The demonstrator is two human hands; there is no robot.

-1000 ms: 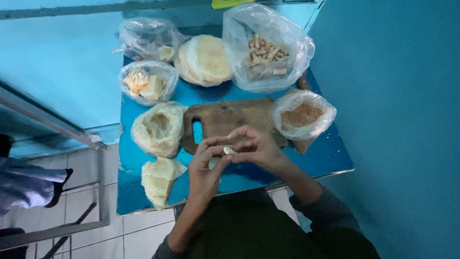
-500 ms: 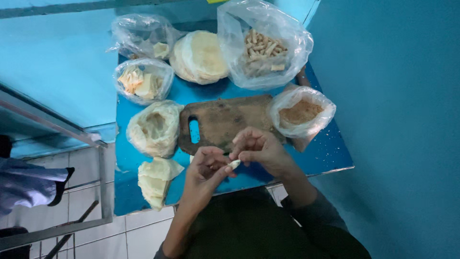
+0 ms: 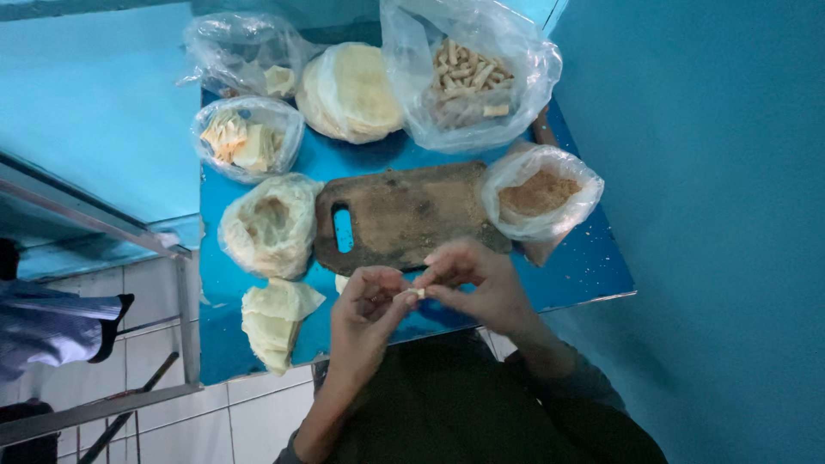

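Blue glossy surface [image 3: 584,266]. Far right: clear crinkly bag of tan sticks [image 3: 468,77]. Beside it: stack of round pale wrappers [image 3: 352,90]. Right: bag of brown crumbs [image 3: 540,196]. Centre: worn wooden board [image 3: 404,215], slot handle. Left hand [image 3: 365,314] and right hand [image 3: 473,283] near front edge, fingers pinched shut together on small pale roll [image 3: 417,294].

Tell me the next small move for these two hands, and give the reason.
Probably finish pinching the small pale piece shut. The left hand and right hand meet on it by their fingertips, just below the wooden cutting board, so it looks held mid-shaping and not yet set down on the blue table.
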